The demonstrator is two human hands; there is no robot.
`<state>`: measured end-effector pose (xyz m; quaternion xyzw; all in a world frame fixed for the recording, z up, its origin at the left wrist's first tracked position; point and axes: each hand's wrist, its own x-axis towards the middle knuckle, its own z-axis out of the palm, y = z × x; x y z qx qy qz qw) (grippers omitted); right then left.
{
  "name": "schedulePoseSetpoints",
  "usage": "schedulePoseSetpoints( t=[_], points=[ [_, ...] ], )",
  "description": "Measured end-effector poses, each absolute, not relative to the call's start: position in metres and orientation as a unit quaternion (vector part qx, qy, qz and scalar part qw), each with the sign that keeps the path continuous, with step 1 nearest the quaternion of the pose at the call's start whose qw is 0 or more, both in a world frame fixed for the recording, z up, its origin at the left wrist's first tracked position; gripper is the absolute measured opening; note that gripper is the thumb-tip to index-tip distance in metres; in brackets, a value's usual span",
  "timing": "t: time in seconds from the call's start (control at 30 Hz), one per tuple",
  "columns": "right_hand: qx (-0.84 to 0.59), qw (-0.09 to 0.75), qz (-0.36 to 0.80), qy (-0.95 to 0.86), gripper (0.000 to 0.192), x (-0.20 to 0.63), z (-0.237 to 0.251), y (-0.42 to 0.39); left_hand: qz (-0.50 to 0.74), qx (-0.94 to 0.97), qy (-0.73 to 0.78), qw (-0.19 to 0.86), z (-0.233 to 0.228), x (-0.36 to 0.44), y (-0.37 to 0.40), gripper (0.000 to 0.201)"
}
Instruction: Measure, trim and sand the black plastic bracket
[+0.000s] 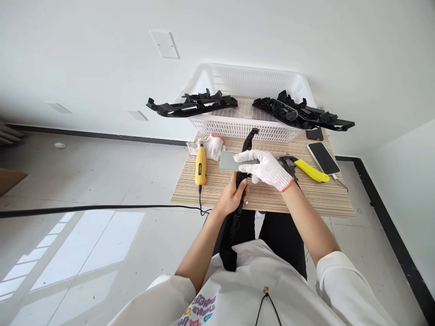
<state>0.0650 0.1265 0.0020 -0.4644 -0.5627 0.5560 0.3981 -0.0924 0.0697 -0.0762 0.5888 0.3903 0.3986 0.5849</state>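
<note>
bare left hand grips a long black plastic bracket leaning from lap to striped wooden table; gloved right hand presses a flat grey block across it. one-handed hold looks loose, so the bracket could twist and slip

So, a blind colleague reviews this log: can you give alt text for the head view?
A bare left hand grips a long black plastic part while the gloved right hand presses a grey block on it, over a small wooden table with a white basket.
</note>
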Motion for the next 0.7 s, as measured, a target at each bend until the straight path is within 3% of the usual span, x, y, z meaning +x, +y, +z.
schedulePoseSetpoints(
  t=[0.13, 0.27, 0.37, 0.5, 0.63, 0.7],
  points=[
    [-0.479, 0.432, 0.518, -0.562, 0.033, 0.0654, 0.0065, 0.1290, 0.389, 0.609, 0.390, 0.571, -0.0752, -0.0924, 0.0696, 0.027],
    [-0.468, 0.375, 0.544, -0.587, 0.033, 0.0633, 0.0086, 0.1282, 0.386, 0.600, 0.398, 0.577, -0.0748, -0.0927, 0.0696, 0.027],
    [-0.490, 0.423, 0.518, -0.559, 0.034, 0.0616, 0.0098, 0.1273, 0.376, 0.618, 0.398, 0.564, -0.0749, -0.0931, 0.0696, 0.027],
    [-0.474, 0.374, 0.553, -0.574, 0.035, 0.0628, 0.0086, 0.1284, 0.384, 0.609, 0.399, 0.568, -0.0755, -0.0939, 0.0696, 0.025],
    [-0.498, 0.433, 0.529, -0.533, 0.037, 0.0655, 0.0061, 0.1308, 0.377, 0.620, 0.404, 0.557, -0.0761, -0.0940, 0.0691, 0.026],
    [-0.484, 0.404, 0.554, -0.545, 0.037, 0.0662, 0.0063, 0.1308, 0.386, 0.615, 0.403, 0.556, -0.0764, -0.0938, 0.0688, 0.025]
  ],
)
